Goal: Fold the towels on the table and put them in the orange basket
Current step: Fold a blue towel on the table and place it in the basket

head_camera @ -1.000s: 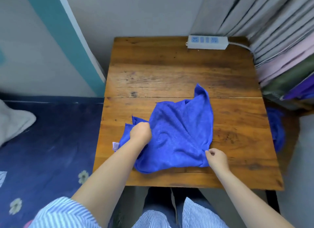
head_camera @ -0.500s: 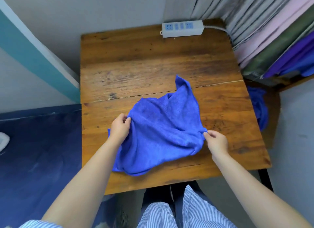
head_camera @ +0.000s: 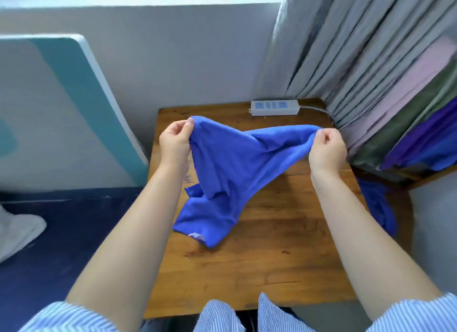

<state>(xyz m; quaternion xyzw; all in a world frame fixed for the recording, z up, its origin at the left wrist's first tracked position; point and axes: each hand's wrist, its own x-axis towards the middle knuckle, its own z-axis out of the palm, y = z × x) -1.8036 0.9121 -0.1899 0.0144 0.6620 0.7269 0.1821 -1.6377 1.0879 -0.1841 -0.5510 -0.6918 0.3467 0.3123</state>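
Pinching one top corner of the bright blue microfibre towel (head_camera: 230, 173) between thumb and curled fingers, the left hand (head_camera: 175, 142) is raised above the far left part of the brown wooden table (head_camera: 272, 252). Its palm faces inward and its bare forearm runs straight back toward the striped shirt sleeve at the lower left. The right hand (head_camera: 327, 150) grasps the opposite top corner in the same way, fingers curled over the cloth's edge, held at about the same height over the table's right side, with its forearm angling down to the lower right.

Between the two hands the towel's upper edge sags in a shallow curve. The rest of the cloth hangs down in loose folds, and its lower end rests crumpled on the tabletop near the middle, a small pale label showing at the bottom edge.

A white power strip (head_camera: 274, 107) lies at the table's far edge. Grey pleated curtains (head_camera: 346, 47) hang to the right, and more blue cloth (head_camera: 378, 208) lies off the table's right side.
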